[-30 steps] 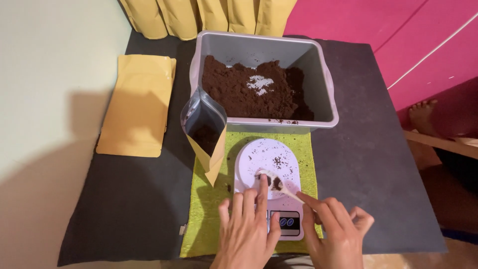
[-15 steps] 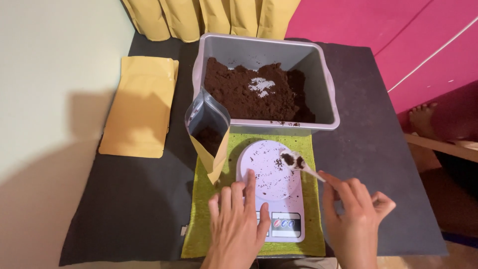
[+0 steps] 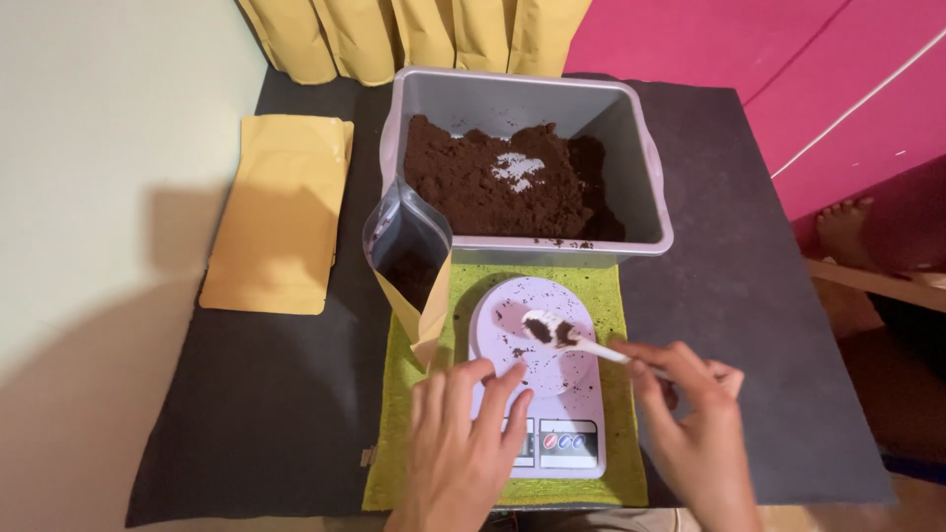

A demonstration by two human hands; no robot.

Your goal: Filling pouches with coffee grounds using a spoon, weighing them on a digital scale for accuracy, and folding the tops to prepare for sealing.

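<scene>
Two hands work over a white kitchen scale [image 3: 537,394] on a green mat [image 3: 404,394] at the near edge of the black table [image 3: 246,394]. The right hand [image 3: 695,433] pinches a small white spoon [image 3: 567,335], its bowl carrying dark powder above the scale's round platform. The left hand [image 3: 463,448] rests flat, fingers spread, on the scale's near left corner. An open yellow pouch [image 3: 414,266] stands upright at the mat's left edge, just beside a grey tub [image 3: 641,177] of brown powder.
</scene>
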